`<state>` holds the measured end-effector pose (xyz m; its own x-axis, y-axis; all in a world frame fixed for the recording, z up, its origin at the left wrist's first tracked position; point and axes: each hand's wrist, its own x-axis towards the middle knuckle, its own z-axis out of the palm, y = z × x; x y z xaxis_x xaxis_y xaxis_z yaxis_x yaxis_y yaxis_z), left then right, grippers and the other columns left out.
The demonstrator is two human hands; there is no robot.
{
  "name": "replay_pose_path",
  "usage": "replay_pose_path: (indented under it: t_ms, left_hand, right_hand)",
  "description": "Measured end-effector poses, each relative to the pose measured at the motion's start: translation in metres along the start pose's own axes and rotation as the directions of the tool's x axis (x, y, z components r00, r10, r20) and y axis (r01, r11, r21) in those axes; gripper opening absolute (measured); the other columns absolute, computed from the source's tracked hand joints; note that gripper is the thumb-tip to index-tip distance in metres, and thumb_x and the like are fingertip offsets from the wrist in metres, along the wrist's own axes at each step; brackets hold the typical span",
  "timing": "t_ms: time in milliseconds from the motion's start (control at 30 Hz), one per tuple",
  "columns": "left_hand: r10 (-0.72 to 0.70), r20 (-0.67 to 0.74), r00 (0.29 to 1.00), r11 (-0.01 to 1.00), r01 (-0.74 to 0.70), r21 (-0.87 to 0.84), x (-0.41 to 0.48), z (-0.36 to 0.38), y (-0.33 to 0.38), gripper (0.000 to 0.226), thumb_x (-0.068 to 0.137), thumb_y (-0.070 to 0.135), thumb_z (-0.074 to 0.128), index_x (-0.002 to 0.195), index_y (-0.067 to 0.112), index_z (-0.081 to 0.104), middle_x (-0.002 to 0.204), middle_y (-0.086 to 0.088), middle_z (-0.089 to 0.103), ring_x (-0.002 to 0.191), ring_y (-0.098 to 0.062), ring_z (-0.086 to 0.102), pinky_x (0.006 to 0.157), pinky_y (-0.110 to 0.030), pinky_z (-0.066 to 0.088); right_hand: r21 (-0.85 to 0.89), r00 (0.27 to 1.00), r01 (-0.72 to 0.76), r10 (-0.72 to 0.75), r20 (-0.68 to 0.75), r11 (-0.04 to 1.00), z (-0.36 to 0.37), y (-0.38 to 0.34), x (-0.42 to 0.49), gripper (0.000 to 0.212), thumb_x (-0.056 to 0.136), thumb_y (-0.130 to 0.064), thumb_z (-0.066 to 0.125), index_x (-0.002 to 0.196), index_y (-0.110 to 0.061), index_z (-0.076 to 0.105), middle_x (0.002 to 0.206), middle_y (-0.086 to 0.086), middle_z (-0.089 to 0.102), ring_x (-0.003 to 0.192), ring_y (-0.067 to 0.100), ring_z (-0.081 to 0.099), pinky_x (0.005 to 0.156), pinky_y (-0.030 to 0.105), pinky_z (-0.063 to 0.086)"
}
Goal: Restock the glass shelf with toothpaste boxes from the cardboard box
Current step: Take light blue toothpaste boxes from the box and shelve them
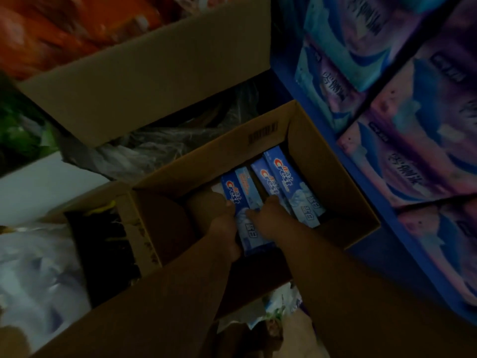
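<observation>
An open cardboard box [333, 161] sits low in the middle of the dim head view, holding several blue toothpaste boxes. Both my hands reach down into it. My left hand [222, 226] grips the left side of the nearest toothpaste box [242, 202]. My right hand [268, 218] closes over that same box's right edge, next to two more toothpaste boxes [289, 187] lying side by side against the box's right wall. The glass shelf is not in view.
A larger open cardboard box [144, 81] with plastic wrapping stands behind. Stacked blue and purple packs [402, 140] fill the right side. A white plastic bag [38, 267] and another carton flap [139, 228] lie to the left.
</observation>
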<state>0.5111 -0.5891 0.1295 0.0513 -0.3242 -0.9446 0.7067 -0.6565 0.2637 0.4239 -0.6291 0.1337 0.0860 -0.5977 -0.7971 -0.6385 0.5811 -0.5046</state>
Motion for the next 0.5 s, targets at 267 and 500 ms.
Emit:
replay_pose_path:
  t_ms: [267,500]
  left_hand:
    - [0.041,0.231,0.972,0.999,-0.046,0.018,-0.087,0.002,0.017,0.053,0.099,0.046,0.036,0.134,0.008,0.048,0.135,-0.021,0.053,0.128,-0.039,0.047,0.109,-0.054,0.034]
    - [0.104,0.498,0.861,0.987,-0.150,0.052,-0.219,0.022,0.047,0.052,0.100,0.042,0.034,0.139,0.010,0.044,0.118,-0.013,0.059,0.109,-0.033,0.057,0.090,-0.046,0.045]
  right_hand:
    - [0.056,0.993,0.119,-0.119,0.002,0.991,-0.032,-0.043,-0.094,0.069,0.094,-0.021,0.059,0.147,-0.010,0.017,0.137,0.014,0.046,0.123,0.028,0.049,0.090,0.028,0.042]
    - [0.273,0.948,0.315,-0.286,-0.142,0.909,-0.072,-0.079,-0.218,0.078,0.074,-0.016,0.081,0.135,-0.016,0.032,0.107,-0.003,0.060,0.090,0.010,0.061,0.079,0.029,0.055]
